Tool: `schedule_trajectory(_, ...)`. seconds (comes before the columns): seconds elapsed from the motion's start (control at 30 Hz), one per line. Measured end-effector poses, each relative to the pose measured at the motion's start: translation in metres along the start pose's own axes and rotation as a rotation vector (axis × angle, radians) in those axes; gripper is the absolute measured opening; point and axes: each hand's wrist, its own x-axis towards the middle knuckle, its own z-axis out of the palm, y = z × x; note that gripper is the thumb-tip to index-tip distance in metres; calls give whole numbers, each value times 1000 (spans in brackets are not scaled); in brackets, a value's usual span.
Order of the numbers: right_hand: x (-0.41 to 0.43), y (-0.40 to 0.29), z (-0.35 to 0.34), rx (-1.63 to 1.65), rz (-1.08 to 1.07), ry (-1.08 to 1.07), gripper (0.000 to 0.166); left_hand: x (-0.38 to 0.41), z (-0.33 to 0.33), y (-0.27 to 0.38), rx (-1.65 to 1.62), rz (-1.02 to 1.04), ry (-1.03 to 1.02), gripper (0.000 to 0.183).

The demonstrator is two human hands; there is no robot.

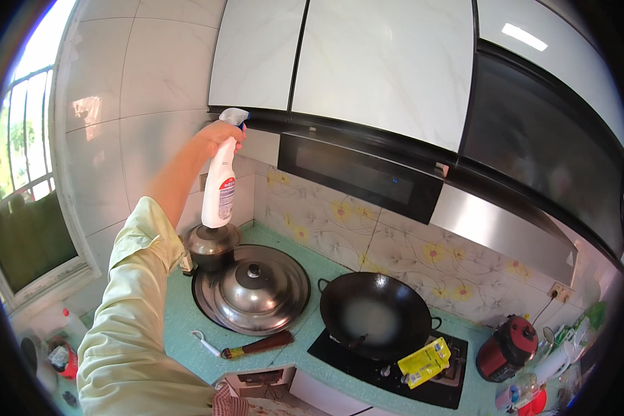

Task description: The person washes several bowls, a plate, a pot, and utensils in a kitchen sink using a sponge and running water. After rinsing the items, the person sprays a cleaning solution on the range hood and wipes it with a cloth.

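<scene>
My left hand (226, 136) is raised, arm stretched forward, and grips the neck of a white plastic spray bottle (218, 182). Its clear sprayer head (234, 115) has a blue trigger and points right, just below the wall cabinets. The bottle's base appears in front of a small lidded pot (212, 244) in the corner. A large domed metal lid (255, 307) lies beside that pot. My right hand is out of view. Before me, a black wok (377, 312) with cloudy liquid sits on the gas hob (338, 359).
The range hood (361, 174) hangs over the hob. A yellow packet (424, 362) lies on the hob's front right. A brown brush (260, 346) and a white-handled peeler (206, 344) are on the green countertop (187, 322). At right stands a red electric pressure cooker (507, 348); at left, a barred window (28, 140).
</scene>
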Motion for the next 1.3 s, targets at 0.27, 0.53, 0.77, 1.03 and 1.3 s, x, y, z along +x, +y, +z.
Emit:
schedule_trajectory(0.27,16,-33,3,-129,-48,-12,16,73,20,-19,-39,-97,-13,19)
schedule_trajectory(0.53,17,-39,20,-224,-93,-55,15,44,0,-26,-70,88,-34,19)
schedule_trajectory(0.77,36,-79,73,-274,-480,-384,14,-51,-40,-84,-180,115,-271,18)
schedule_trajectory(1.03,-128,-314,228,-193,-753,-955,13,-251,2,-133,-430,46,-279,20)
schedule_trajectory(1.3,-226,-324,318,-80,-627,-1483,25,-406,11,-135,-168,-64,-63,17)
